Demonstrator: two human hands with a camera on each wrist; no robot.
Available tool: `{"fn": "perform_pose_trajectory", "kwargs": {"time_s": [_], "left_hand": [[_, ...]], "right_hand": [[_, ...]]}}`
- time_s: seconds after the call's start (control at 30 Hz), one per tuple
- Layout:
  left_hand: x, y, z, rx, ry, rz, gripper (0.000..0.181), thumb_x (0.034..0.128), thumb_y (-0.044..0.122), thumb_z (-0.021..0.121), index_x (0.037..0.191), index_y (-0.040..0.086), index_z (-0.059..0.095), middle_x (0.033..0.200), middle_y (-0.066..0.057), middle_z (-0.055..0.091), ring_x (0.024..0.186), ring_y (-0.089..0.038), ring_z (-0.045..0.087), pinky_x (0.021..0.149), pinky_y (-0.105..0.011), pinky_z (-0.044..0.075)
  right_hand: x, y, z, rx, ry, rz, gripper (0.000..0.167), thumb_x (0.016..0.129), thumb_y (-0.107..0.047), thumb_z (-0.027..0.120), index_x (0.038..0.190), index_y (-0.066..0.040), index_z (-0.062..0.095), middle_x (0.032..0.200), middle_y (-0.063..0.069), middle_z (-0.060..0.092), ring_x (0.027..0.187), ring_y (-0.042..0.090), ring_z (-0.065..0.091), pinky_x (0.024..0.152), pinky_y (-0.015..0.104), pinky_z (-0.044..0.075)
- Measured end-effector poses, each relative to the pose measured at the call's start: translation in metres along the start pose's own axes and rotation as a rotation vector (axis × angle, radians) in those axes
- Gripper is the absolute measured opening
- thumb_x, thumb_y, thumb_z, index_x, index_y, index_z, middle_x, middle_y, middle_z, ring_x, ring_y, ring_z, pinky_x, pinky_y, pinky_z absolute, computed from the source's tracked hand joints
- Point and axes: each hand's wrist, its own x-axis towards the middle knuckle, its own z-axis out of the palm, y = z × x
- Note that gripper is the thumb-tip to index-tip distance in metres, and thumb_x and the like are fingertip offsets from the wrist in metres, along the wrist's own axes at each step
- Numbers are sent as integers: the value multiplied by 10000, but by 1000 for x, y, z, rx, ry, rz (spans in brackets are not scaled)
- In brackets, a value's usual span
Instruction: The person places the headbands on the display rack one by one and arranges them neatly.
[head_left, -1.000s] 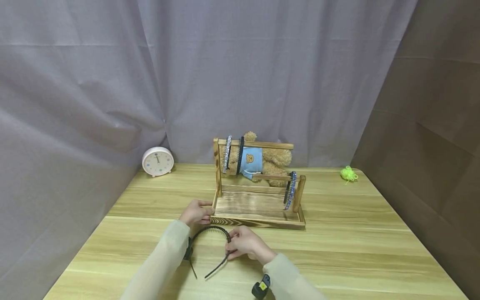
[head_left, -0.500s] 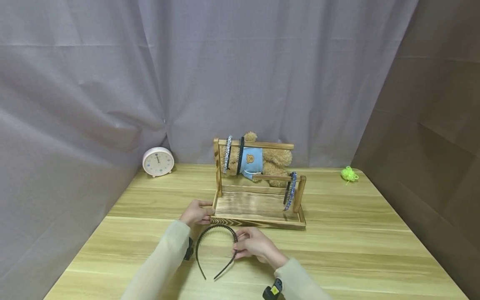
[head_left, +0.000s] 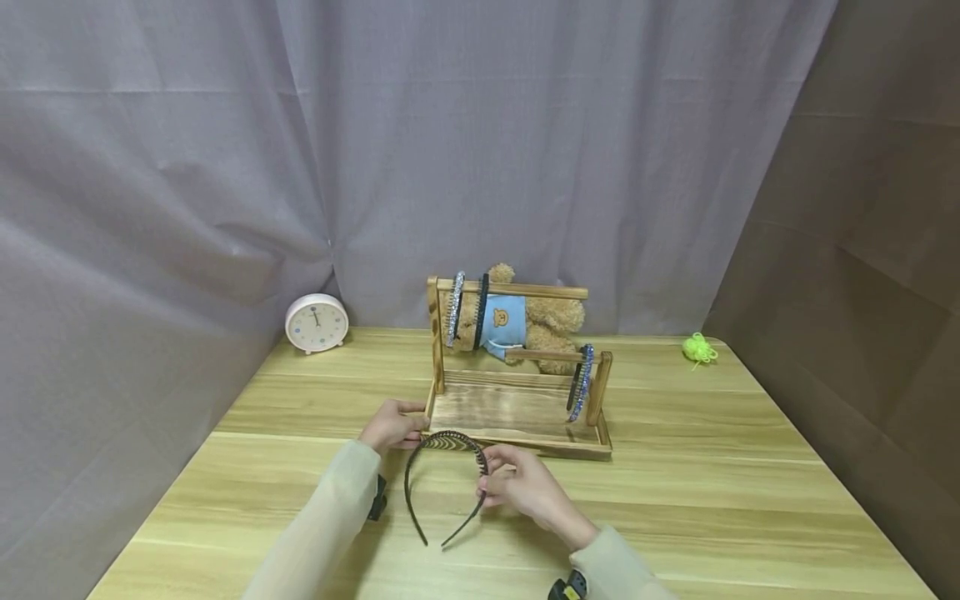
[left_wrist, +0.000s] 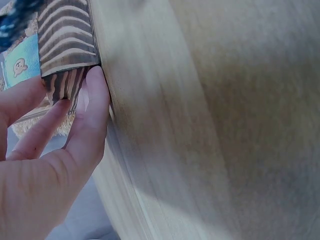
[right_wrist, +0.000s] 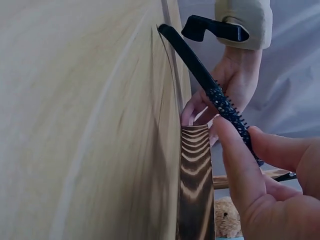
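Note:
A black toothed headband [head_left: 407, 483] stands over the tabletop, arch up and ends towards me, in front of a wooden display rack [head_left: 495, 408]. My right hand [head_left: 525, 487] pinches its right side between thumb and fingers; the right wrist view shows the small teeth on the headband [right_wrist: 225, 105] close by the rack's striped front edge [right_wrist: 195, 170]. At the rack's front left corner my left hand [head_left: 392, 425] holds the tray's end, fingers [left_wrist: 95, 100] against the striped wood. A silver glittery headband [head_left: 454, 308] and a black one hang on the rack's upper bar.
On the lower bar hang a blue glittery headband [head_left: 582, 383] and a dark one beside it. Behind the rack lies a teddy bear [head_left: 502, 321] in a blue shirt. A white clock [head_left: 317, 323] stands back left, a lime-green yarn bundle [head_left: 699, 349] back right.
My right hand has carried the black headband to the right and up towards the rack, clear of the left wrist. The left hand has stayed at the rack's corner.

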Motion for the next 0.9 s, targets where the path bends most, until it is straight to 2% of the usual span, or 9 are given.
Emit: {"fn": "perform_pose_trajectory", "kwargs": {"time_s": [0.13, 0.27, 0.4, 0.6, 0.9], "left_hand": [[0, 0, 0, 20, 12, 5, 427, 950, 54, 608, 1357, -51, 529, 822, -60, 655, 648, -117, 590, 617, -262, 628], [1, 0, 1, 12, 20, 11, 417, 947, 49, 612, 1346, -50, 541, 818, -91, 699, 634, -107, 613, 607, -276, 630], [1, 1, 2, -29, 20, 8, 411, 949, 29, 601, 1345, -58, 537, 855, -138, 716, 615, -110, 619, 655, -317, 643], [-1, 2, 3, -43, 17, 9, 419, 946, 21, 602, 1348, -70, 526, 852, -117, 703, 637, -136, 617, 717, -352, 647], [-1, 1, 2, -24, 9, 9, 424, 952, 37, 603, 1354, -68, 520, 1053, -215, 677, 731, -184, 627, 745, -363, 646]], "right_hand": [[-1, -3, -4, 2, 44, -18, 461, 850, 77, 652, 1274, 159, 492, 1069, 249, 559, 803, 237, 694, 756, 387, 639], [-1, -7, -6, 8, 118, -37, 466, 848, 77, 654, 1281, 149, 496, 1054, 227, 573, 799, 184, 684, 776, 392, 633], [-1, -13, -8, 17, 207, -48, 458, 846, 76, 662, 1277, 130, 517, 1047, 211, 583, 815, 186, 678, 781, 371, 633], [1, -21, -11, 26, 298, -73, 465, 838, 102, 661, 1285, 109, 534, 1047, 224, 600, 819, 240, 685, 768, 380, 634], [3, -21, -15, -49, 377, -154, 479, 848, 69, 679, 1300, 109, 524, 1038, 231, 632, 808, 287, 703, 748, 376, 636]]}}
